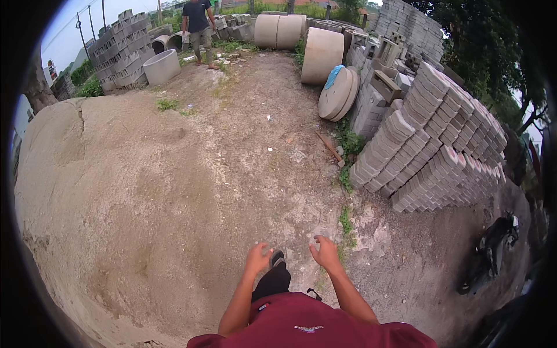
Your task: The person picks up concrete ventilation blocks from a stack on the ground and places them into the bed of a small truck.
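Observation:
Both of my hands hang empty in front of my body above the dirt ground (261, 191). My left hand (259, 257) has its fingers apart and curved inward, close to my sandalled foot (277, 257). Opposite it, my right hand (326, 253) is also loosely spread, thumb and fingers pointing inward. Neither hand touches anything. To the right of my right hand stands a tall stack of grey paving blocks (429, 145), leaning in stepped rows.
A sand heap (93, 191) fills the left side. Concrete rings (322, 55), round slabs (338, 95) and a wooden post (331, 149) line the right. Far left, hollow blocks (120, 52) stand by another ring (162, 68). A person (198, 29) walks there. A motorcycle (493, 249) is at right.

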Action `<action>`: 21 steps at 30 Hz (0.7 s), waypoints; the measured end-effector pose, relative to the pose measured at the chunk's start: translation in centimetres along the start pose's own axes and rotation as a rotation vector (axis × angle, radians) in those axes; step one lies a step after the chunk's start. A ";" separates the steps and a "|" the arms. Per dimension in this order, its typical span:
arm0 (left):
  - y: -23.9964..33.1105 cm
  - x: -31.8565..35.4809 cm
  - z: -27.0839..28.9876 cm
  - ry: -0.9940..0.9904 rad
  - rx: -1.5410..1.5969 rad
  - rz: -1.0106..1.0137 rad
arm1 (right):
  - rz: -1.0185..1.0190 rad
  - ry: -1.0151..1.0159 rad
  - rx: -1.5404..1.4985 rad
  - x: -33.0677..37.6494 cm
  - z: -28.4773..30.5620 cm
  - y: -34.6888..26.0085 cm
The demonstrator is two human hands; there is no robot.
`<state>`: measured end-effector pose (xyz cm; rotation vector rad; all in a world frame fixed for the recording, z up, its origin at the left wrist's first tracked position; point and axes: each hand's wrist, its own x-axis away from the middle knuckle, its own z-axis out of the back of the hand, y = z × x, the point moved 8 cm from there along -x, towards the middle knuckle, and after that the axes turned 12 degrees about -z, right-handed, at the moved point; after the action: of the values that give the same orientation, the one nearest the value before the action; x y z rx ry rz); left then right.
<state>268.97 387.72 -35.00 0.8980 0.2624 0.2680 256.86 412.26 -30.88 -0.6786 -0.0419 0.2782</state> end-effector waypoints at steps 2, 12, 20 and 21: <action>0.3 -7.7 0.7 -0.005 -0.041 -0.068 | -0.007 0.013 -0.005 -6.7 0.0 -1.5; 0.9 -44.7 -0.9 -0.052 0.012 -0.056 | -0.155 0.050 -0.267 -42.1 -1.1 -4.7; -0.9 -73.7 -3.9 0.063 -0.036 0.070 | 0.022 -0.067 -0.233 -76.1 -3.5 -4.7; -0.1 -77.1 -3.9 0.071 -0.023 0.064 | 0.032 -0.058 -0.230 -80.0 -3.0 -5.0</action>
<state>195.58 364.57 -28.75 0.8759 0.2963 0.3624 181.48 385.33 -25.93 -0.9001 -0.1194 0.3269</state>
